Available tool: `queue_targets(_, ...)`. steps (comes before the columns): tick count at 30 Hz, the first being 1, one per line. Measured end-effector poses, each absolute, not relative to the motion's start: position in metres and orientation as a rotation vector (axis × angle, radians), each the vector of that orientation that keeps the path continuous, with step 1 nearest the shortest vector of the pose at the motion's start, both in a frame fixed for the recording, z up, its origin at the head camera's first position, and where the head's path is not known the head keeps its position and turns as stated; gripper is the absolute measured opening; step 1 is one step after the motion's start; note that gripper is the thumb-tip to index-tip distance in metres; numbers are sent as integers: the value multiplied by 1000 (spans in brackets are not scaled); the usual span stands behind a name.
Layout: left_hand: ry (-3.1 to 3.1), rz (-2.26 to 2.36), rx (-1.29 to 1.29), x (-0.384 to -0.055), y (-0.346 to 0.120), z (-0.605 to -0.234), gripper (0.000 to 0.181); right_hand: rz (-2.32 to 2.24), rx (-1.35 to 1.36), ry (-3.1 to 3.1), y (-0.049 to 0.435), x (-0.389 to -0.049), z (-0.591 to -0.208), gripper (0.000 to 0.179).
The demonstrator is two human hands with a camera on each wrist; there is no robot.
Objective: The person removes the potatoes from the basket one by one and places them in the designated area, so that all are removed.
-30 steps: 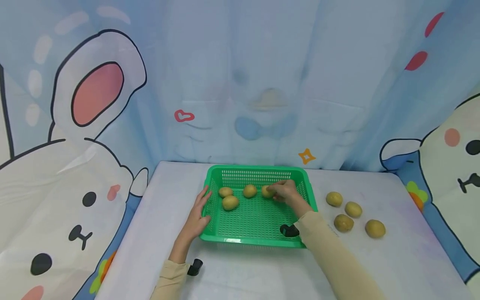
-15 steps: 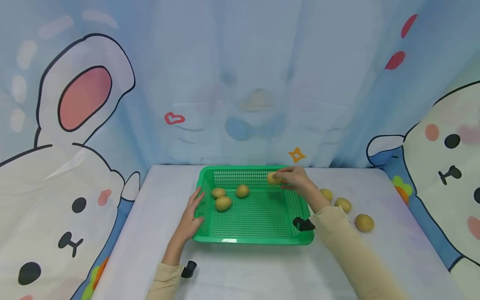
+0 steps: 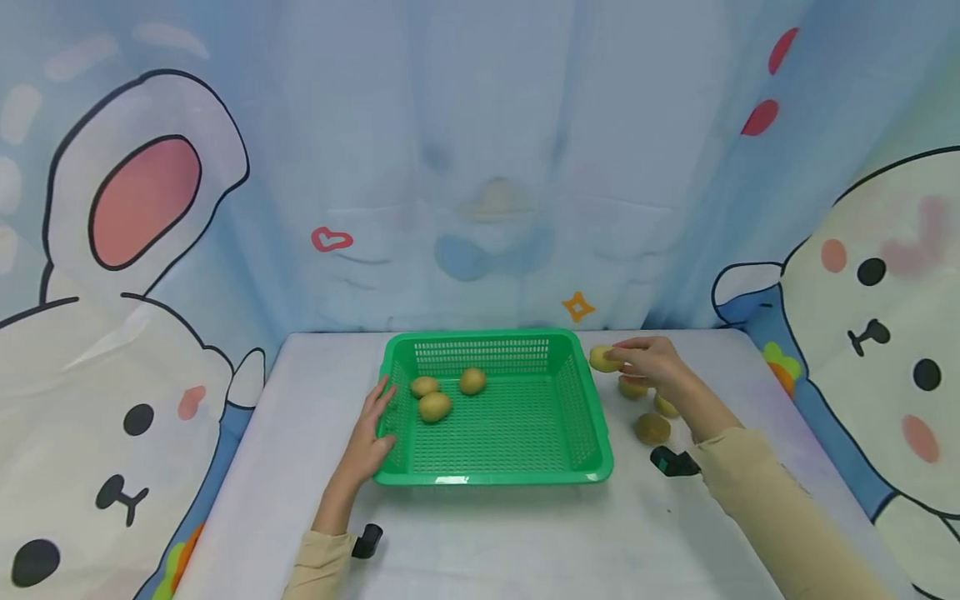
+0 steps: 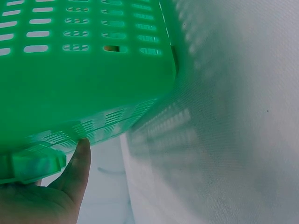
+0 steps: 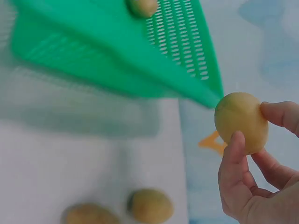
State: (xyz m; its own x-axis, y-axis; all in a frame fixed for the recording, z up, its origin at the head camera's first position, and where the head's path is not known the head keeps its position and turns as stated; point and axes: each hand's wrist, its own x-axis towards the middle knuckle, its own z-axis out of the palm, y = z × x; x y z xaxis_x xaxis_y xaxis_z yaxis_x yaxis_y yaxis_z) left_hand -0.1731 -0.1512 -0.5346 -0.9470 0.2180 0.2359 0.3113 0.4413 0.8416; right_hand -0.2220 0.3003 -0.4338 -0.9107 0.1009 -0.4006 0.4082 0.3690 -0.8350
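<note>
My right hand (image 3: 652,362) pinches a yellow potato (image 3: 603,359) between thumb and fingertips, held up just outside the right rim of a green plastic basket (image 3: 495,481). In the right wrist view the held potato (image 5: 241,122) overlaps the basket's corner. Inside the basket, towards its left side, lie three potatoes (image 3: 435,407). My left hand (image 3: 367,443) rests at the left rim with its fingers fairly straight. The left wrist view shows its thumb (image 4: 79,165) against the basket's outer wall; the other fingers are mostly hidden there.
Several loose potatoes (image 3: 652,428) lie on the white-covered table (image 3: 480,542) right of the basket, partly covered by my right hand and wrist. A blue curtain (image 3: 487,167) with cartoon animals hangs behind the table and at both sides.
My right hand has lifted a potato out of the basket and carried it right, past the rim. My left hand stays at the left rim. The head view has turned slightly right.
</note>
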Motion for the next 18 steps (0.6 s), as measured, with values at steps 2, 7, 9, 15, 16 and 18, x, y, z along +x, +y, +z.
queue_targets(2,-2590,-1538,-468,-173,-153,-534,80,-1519,480,2336,311,-219,-439,60)
queue_targets(7,-2595,-1538,-467,-173,-154,-533,81,-1500,534,2300,335,-207,-451,63)
queue_targets(9,-2594,-1542,-467,-173,-153,-533,81,-1508,552,2289,344,-201,-455,61)
queue_targets(15,-2600,-1545,-461,-171,-151,-532,81,-1508,567,2275,370,-182,-468,58)
queue_targets(16,-2600,-1546,-461,-171,-150,-532,81,-1498,561,2279,374,-178,-470,59)
queue_targets(18,-2600,-1551,-462,-171,-150,-532,80,-1478,561,2280,380,-170,-473,62)
